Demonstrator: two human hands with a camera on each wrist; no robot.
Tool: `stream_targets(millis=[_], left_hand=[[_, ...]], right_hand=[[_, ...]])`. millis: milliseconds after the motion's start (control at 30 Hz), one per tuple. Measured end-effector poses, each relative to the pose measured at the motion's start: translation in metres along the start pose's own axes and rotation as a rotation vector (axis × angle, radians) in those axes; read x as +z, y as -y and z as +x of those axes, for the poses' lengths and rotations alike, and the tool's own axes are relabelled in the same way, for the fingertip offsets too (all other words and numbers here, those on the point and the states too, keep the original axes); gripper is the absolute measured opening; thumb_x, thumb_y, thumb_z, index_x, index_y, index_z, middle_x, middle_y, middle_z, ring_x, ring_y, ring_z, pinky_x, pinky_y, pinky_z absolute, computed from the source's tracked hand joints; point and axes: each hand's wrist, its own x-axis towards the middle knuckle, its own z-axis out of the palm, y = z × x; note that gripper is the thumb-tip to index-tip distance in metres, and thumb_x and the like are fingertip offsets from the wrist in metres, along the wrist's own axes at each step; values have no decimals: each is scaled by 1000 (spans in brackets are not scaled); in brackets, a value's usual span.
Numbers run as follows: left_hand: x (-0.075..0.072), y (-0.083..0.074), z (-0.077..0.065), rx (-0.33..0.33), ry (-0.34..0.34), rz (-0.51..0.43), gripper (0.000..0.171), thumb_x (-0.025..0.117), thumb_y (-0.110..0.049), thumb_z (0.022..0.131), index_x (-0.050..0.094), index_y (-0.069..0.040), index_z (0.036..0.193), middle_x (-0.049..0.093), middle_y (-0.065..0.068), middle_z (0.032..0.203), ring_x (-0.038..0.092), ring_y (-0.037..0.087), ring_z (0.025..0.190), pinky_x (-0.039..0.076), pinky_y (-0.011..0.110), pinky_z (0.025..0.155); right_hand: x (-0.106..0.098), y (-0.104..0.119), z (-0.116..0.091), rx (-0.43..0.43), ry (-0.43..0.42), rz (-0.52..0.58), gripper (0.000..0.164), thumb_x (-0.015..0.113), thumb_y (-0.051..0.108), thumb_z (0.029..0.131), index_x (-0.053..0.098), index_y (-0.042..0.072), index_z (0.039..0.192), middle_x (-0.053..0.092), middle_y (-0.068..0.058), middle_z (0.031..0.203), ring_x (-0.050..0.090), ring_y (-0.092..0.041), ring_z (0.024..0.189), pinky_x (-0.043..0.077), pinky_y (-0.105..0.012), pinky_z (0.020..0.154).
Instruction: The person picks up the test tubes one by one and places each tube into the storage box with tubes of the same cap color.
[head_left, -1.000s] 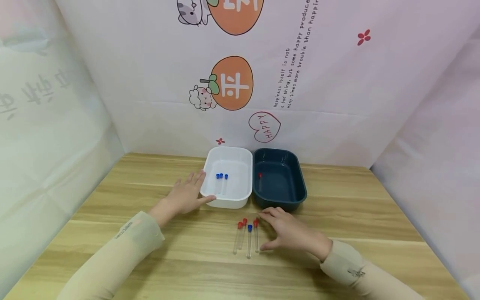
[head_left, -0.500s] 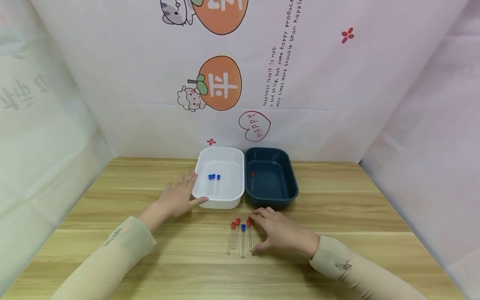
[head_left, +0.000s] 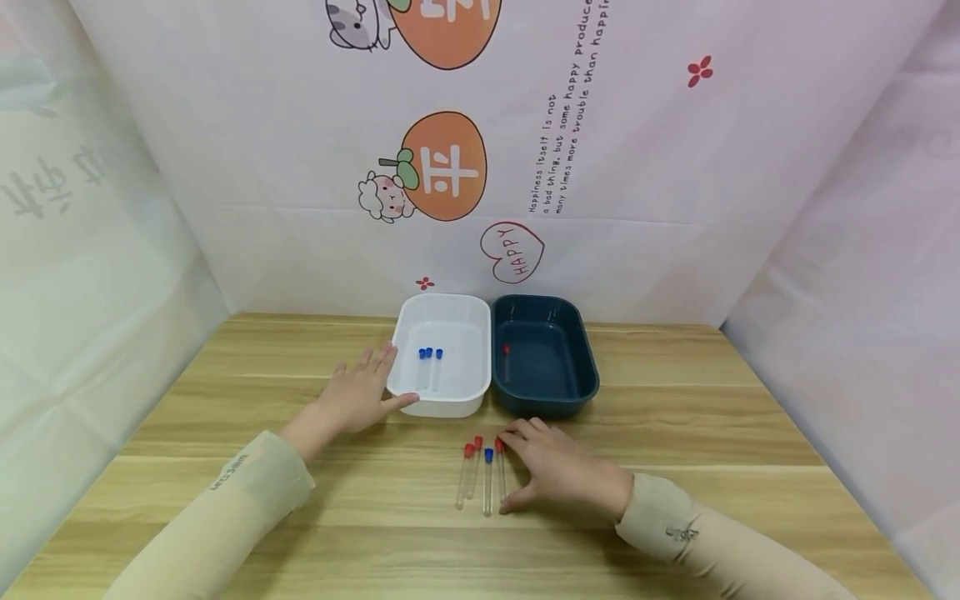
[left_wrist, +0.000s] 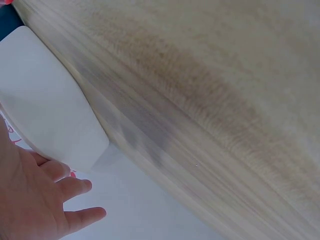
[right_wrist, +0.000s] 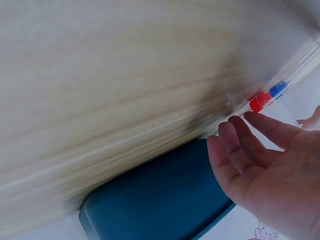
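In the head view, my left hand (head_left: 356, 398) rests with spread, straight fingers at the left side of the white bin (head_left: 450, 407). Three blue-capped test tubes (head_left: 438, 367) lie in that bin. Fingers of my right hand (head_left: 558, 467) are right at the cap of a red-capped test tube (head_left: 502, 471), with the thumb at its lower end. Beside it lie a blue-capped test tube (head_left: 488, 483) and two more red-capped ones. In the right wrist view, a fingertip is close to the red cap (right_wrist: 259, 102), fingers loosely bent.
A dark blue bin (head_left: 551, 406) stands against the white bin's right side, with one red-capped tube (head_left: 506, 358) in it. Both bins stand on the wooden table (head_left: 360, 533), near a printed cloth backdrop (head_left: 600, 267).
My right thumb and fingers have drawn in closer to the rightmost red-capped test tube. The head view shifted slightly. My left hand stays at the white bin.
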Motion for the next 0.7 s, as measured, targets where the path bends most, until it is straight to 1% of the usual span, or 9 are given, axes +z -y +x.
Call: stream_targets(millis=[233, 433, 533, 700], left_hand=[[0, 0, 0, -3, -2, -3, 101, 48, -69, 99, 16, 2, 162, 15, 17, 169, 18, 46, 152, 17, 74, 114], [1, 0, 0, 0, -5, -1, 102, 47, -71, 98, 17, 2, 162, 16, 18, 168, 18, 46, 151, 17, 74, 114], [0, 0, 0, 2, -8, 1, 102, 46, -72, 98, 18, 3, 162, 17, 19, 168, 18, 46, 151, 18, 73, 114], [-1, -1, -1, -1, -3, -6, 102, 46, -71, 98, 17, 3, 162, 16, 18, 168, 18, 47, 151, 17, 74, 114]], right_hand=[[-1, 2, 1, 2, -16, 24, 94, 84, 61, 77, 56, 1, 144, 52, -13, 144, 48, -28, 126, 43, -51, 108], [-3, -1, 0, 9, -33, 44, 96, 84, 63, 75, 56, 3, 144, 52, -11, 142, 48, -26, 124, 43, -50, 108], [-7, -3, -1, 9, -39, 48, 97, 84, 64, 74, 56, 2, 144, 53, -11, 141, 49, -26, 122, 44, -50, 107], [-21, -5, -6, -11, -68, 81, 93, 87, 57, 76, 56, -2, 142, 53, -16, 142, 50, -33, 125, 44, -52, 106]])
